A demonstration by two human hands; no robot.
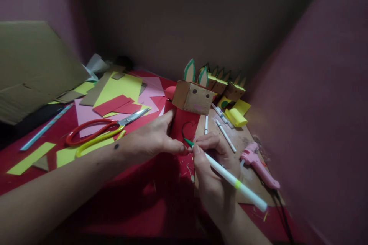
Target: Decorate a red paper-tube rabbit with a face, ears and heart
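Observation:
In the middle stands a cardboard rabbit figure [198, 99] with a box head, two green-edged ears, drawn eyes and a red paper body [188, 120]. My left hand [163, 136] is wrapped round the lower left of that body, fingers partly hidden behind it. Pinched in my right hand [214, 164] is a white felt-tip marker [230, 178] with a green tip. The tip touches the red paper at the lower end of a dark, heart-like outline [188, 125].
Scissors [119, 124] with red and yellow handles lie left among coloured paper [123, 88]. Right are a pink glue gun [260, 166], loose markers [225, 136] and a rolled yellow paper [236, 117] on a cardboard sheet. Similar cardboard figures [224, 84] stand behind. A large cardboard piece [34, 72] is at far left.

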